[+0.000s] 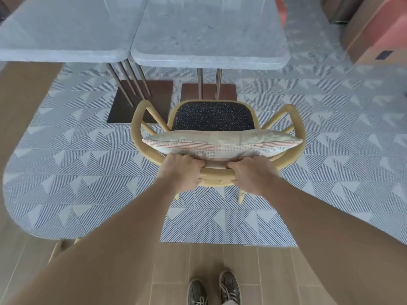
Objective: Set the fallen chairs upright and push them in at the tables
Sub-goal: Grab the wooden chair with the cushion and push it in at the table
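Left hand (181,171) and right hand (251,173) clench the upright chair (217,172)'s top rail; a skewed push risks its arms striking the bench (209,56) edge, or the loose cushion (222,144) slipping.

One head-worn wide-angle view looks forward and steeply down from standing height. The chair (217,137) sits at frame centre, close below the camera. Beyond the chair, two grey tables (207,40) fill the upper frame; nearer than the chair, the wearer's shoes (214,289) mark the bottom edge.
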Demonstrator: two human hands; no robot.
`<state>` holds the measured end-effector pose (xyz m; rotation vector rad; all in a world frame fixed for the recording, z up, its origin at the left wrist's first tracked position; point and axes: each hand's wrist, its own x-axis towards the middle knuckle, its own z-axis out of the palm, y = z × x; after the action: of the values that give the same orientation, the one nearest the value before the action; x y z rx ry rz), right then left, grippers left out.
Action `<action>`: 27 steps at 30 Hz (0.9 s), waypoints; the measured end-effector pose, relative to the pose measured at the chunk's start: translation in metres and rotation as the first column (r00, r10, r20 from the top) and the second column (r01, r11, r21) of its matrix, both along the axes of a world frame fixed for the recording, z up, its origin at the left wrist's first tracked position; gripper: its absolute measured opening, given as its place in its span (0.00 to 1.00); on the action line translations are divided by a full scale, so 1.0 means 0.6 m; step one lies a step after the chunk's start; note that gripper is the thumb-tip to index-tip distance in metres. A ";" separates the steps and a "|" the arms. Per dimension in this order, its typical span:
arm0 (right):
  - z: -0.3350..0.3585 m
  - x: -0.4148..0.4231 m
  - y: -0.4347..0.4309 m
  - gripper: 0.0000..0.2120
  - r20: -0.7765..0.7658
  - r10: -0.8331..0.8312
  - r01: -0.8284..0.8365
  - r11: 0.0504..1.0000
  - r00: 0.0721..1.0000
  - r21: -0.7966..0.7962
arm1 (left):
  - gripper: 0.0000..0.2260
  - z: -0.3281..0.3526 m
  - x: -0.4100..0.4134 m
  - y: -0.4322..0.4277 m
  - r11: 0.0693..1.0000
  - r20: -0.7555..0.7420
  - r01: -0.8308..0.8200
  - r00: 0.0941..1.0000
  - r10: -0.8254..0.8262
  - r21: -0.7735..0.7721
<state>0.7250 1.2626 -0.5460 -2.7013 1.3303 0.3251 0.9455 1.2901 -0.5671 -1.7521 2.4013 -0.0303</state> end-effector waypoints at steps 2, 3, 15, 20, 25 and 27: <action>-0.001 0.007 0.007 0.12 -0.009 0.003 -0.003 1.000 1.000 0.000 | 0.12 0.003 0.003 0.009 0.999 -0.008 -0.033 0.999 0.034 0.030; -0.002 0.007 0.009 0.12 -0.013 -0.001 0.001 1.000 1.000 -0.011 | 0.13 0.002 0.001 0.012 0.998 -0.015 -0.048 0.999 0.048 0.035; -0.009 0.005 0.037 0.12 -0.038 0.049 -0.050 0.998 0.998 -0.039 | 0.12 -0.003 0.004 0.050 0.999 0.005 -0.038 0.999 0.037 0.021; -0.007 0.002 0.036 0.13 -0.047 0.043 -0.044 0.999 0.998 -0.018 | 0.13 -0.002 0.000 0.051 0.999 0.009 -0.030 1.000 0.030 0.035; -0.007 -0.014 0.043 0.12 -0.072 0.015 -0.013 1.000 0.997 0.016 | 0.13 -0.001 -0.019 0.059 0.998 0.004 -0.015 1.000 0.015 0.066; -0.011 -0.018 0.044 0.11 -0.072 0.013 -0.013 1.000 0.997 0.000 | 0.13 -0.001 -0.021 0.059 0.998 0.002 -0.007 1.000 0.007 0.062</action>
<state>0.7144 1.2891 -0.5527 -2.7234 1.3318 0.4274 0.9326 1.3256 -0.5677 -1.7330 2.3680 0.0422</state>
